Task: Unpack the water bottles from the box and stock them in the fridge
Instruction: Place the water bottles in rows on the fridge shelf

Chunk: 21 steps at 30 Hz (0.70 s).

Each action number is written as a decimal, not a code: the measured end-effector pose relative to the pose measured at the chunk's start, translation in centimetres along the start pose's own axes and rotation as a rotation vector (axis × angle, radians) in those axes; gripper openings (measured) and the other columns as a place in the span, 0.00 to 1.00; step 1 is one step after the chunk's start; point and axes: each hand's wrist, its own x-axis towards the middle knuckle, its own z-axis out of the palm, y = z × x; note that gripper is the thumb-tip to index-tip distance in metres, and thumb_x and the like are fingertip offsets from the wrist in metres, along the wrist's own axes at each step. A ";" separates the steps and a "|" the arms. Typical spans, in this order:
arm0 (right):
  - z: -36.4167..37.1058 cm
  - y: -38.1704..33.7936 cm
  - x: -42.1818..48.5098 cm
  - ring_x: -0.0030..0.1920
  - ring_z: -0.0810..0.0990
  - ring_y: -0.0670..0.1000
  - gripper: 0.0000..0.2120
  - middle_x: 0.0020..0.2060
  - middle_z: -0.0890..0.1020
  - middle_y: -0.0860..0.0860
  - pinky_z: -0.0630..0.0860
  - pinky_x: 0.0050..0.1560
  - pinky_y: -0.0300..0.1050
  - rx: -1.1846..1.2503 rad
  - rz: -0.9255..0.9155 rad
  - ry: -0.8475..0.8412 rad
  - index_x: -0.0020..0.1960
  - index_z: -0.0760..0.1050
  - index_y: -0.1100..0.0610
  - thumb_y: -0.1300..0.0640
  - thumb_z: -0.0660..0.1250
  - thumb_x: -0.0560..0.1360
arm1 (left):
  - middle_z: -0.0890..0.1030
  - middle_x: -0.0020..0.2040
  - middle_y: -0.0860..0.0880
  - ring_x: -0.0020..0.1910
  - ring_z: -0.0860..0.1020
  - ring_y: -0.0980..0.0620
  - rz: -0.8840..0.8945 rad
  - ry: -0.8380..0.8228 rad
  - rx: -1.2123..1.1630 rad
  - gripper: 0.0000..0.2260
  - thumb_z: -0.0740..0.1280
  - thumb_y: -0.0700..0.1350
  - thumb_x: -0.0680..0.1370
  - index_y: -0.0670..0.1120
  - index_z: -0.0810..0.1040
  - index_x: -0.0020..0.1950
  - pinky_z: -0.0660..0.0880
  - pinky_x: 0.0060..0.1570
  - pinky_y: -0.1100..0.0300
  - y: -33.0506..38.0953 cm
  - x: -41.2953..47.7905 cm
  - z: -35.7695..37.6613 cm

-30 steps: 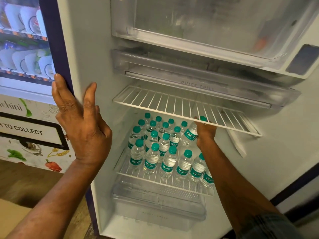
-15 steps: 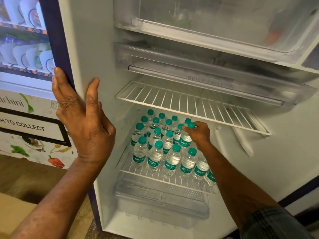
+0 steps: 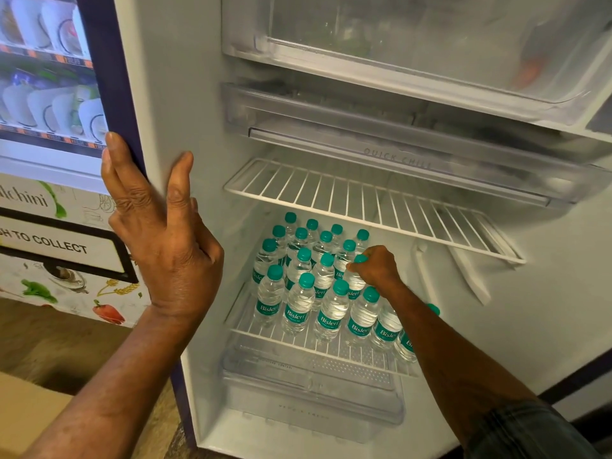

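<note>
The open fridge shows a lower wire shelf (image 3: 261, 336) packed with several small clear water bottles (image 3: 298, 309) with teal caps and teal labels, standing upright in rows. My right hand (image 3: 377, 268) reaches in under the upper shelf and grips one bottle (image 3: 356, 283) by its neck, in the second row from the front, among the others. My left hand (image 3: 162, 233) rests flat with straight fingers on the fridge's left side wall edge (image 3: 139, 94). A corner of the cardboard box (image 3: 23, 412) shows at the bottom left.
An upper wire shelf (image 3: 364, 197) hangs above the bottles. Above it are a chill tray (image 3: 397, 140) and a clear compartment (image 3: 414, 44). A clear crisper drawer (image 3: 311, 385) sits below. A vending machine (image 3: 46, 94) stands at the left.
My right hand has brought its bottle down from under the upper shelf and stood it among the rows. The left hand has stayed on the fridge edge.
</note>
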 end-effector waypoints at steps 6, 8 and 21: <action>0.0 -0.1 0.1 0.52 0.81 0.56 0.24 0.54 0.80 0.54 0.77 0.50 0.45 -0.070 -0.008 -0.036 0.60 0.73 0.57 0.48 0.76 0.71 | 0.57 0.77 0.23 0.80 0.55 0.27 0.006 0.000 0.002 0.25 0.60 0.29 0.80 0.43 0.71 0.76 0.63 0.67 0.48 0.0 0.0 0.0; -0.1 -0.2 0.0 0.51 0.81 0.55 0.24 0.54 0.80 0.54 0.76 0.49 0.45 -0.107 -0.010 -0.051 0.60 0.73 0.57 0.46 0.76 0.71 | 0.57 0.77 0.23 0.80 0.55 0.27 0.005 0.001 0.005 0.25 0.61 0.29 0.80 0.44 0.70 0.76 0.63 0.67 0.49 0.0 0.0 0.0; -0.9 -0.2 -0.5 0.58 0.79 0.56 0.27 0.62 0.79 0.55 0.76 0.57 0.48 -0.112 -0.058 -0.087 0.66 0.71 0.58 0.43 0.71 0.74 | 0.56 0.78 0.25 0.81 0.54 0.29 -0.012 -0.012 0.005 0.25 0.61 0.30 0.81 0.43 0.71 0.77 0.62 0.69 0.48 -0.1 -0.1 0.0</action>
